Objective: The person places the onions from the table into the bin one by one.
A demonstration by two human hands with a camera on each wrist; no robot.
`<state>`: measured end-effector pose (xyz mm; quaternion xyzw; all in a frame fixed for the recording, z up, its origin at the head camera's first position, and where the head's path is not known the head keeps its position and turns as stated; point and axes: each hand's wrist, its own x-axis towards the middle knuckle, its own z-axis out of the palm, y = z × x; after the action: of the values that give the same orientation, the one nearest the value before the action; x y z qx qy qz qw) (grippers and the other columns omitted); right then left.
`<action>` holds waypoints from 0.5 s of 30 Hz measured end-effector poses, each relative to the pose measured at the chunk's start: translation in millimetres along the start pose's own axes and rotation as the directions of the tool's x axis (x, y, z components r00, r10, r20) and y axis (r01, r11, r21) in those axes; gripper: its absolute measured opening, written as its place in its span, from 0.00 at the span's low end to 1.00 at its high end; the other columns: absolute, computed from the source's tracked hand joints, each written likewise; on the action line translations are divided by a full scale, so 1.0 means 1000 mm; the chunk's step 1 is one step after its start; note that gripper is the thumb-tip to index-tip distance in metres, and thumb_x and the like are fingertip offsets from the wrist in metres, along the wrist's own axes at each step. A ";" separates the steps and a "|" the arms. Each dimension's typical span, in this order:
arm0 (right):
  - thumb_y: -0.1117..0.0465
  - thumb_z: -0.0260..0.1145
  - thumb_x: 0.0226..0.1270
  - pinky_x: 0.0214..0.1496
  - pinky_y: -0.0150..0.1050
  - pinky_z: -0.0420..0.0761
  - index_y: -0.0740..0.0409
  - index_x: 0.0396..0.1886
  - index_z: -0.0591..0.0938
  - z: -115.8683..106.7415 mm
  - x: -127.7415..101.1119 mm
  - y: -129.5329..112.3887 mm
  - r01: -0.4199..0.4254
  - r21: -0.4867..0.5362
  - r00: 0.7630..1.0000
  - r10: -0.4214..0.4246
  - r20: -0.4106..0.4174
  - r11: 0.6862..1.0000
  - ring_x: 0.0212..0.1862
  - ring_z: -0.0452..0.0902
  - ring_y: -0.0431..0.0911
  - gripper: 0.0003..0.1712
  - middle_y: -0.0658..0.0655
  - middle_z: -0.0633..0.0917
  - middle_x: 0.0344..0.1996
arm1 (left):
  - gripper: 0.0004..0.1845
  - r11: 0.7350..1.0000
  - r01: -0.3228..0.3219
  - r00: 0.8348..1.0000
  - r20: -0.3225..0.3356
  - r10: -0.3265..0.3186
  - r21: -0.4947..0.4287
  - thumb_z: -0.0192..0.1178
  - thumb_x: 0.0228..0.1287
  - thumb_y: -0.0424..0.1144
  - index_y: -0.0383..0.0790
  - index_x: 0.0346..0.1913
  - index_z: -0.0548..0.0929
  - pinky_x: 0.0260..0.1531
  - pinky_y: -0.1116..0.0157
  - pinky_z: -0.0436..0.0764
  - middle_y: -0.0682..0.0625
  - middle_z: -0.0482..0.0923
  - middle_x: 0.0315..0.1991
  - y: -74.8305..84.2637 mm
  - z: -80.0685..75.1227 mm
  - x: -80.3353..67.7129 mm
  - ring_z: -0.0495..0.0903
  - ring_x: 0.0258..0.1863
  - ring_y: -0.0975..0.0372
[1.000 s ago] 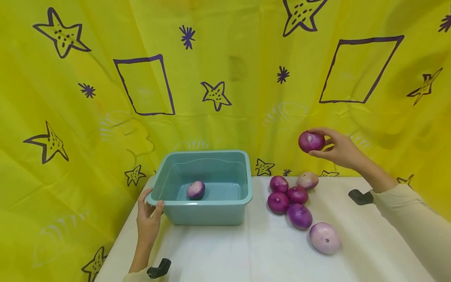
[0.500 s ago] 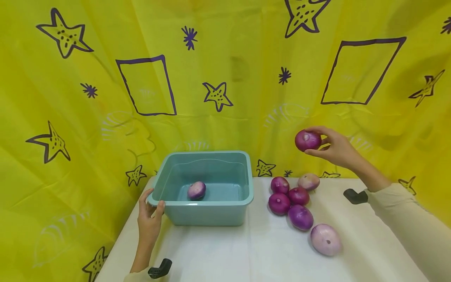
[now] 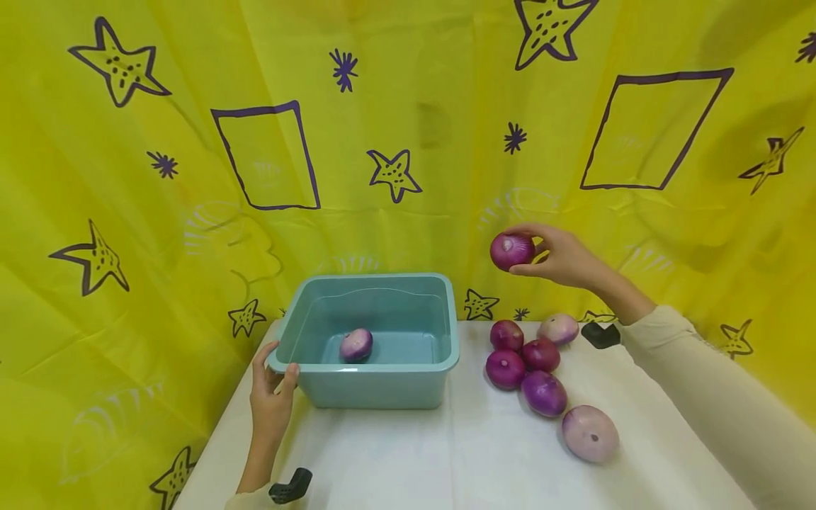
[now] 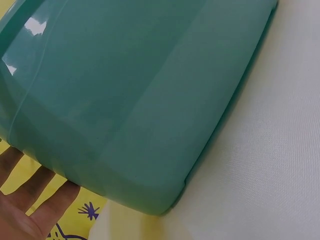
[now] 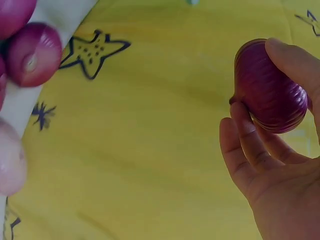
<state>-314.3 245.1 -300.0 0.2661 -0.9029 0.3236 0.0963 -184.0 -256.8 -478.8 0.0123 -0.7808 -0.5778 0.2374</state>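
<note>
My right hand holds a red onion between thumb and fingers, raised above the table and to the right of the teal tub. In the right wrist view the same onion shows its purple ribbed skin, the thumb on one side and fingertips on the other. At the near left corner of the tub, my left hand grips the rim, thumb in front. The left wrist view shows the tub's wall with the left fingers against it. One pale purple onion lies inside the tub.
Several onions sit clustered right of the tub, among them a bright purple one and a pale one at the back. A larger pale onion lies nearer the front. A yellow patterned curtain hangs behind the white table.
My right hand has carried the red onion leftward, from beyond the onion cluster to a spot closer to the tub. The left hand keeps its grip on the rim.
</note>
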 end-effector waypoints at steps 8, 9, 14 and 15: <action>0.60 0.79 0.60 0.52 0.51 0.86 0.54 0.69 0.76 0.032 0.037 -0.027 0.061 0.074 0.989 -0.071 0.132 0.995 0.49 0.84 0.57 0.37 0.61 0.81 0.59 | 0.32 1.000 0.014 1.000 0.001 -0.014 0.001 0.57 0.77 0.39 0.48 0.78 0.58 0.59 0.41 0.72 0.37 0.61 0.77 -0.002 0.000 0.001 0.67 0.70 0.35; 0.60 0.79 0.60 0.52 0.51 0.86 0.54 0.69 0.76 0.037 0.041 -0.031 0.066 0.083 0.986 -0.078 0.149 0.994 0.49 0.84 0.57 0.38 0.61 0.81 0.59 | 0.32 1.000 0.013 1.000 -0.001 -0.013 0.005 0.57 0.77 0.39 0.48 0.78 0.58 0.59 0.43 0.73 0.37 0.62 0.77 -0.002 -0.001 0.001 0.67 0.70 0.35; 0.60 0.80 0.59 0.54 0.50 0.86 0.54 0.68 0.77 0.067 0.058 -0.048 0.088 0.130 0.970 -0.114 0.214 0.988 0.51 0.83 0.55 0.37 0.59 0.82 0.59 | 0.30 1.000 0.005 1.000 0.000 -0.005 -0.001 0.57 0.77 0.39 0.47 0.77 0.60 0.53 0.71 0.77 0.37 0.62 0.77 -0.001 0.000 0.000 0.68 0.69 0.36; 0.61 0.80 0.59 0.54 0.49 0.86 0.54 0.68 0.77 0.073 0.062 -0.052 0.088 0.135 0.967 -0.117 0.224 0.987 0.51 0.83 0.55 0.37 0.59 0.82 0.59 | 0.30 1.000 0.005 1.000 0.000 -0.005 -0.008 0.57 0.77 0.38 0.47 0.76 0.61 0.50 0.76 0.75 0.37 0.62 0.77 -0.001 0.000 0.000 0.69 0.69 0.36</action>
<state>-338.3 138.9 -307.4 0.3539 -0.8711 0.3404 -0.0097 -184.6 -257.3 -480.1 0.0135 -0.7785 -0.5813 0.2361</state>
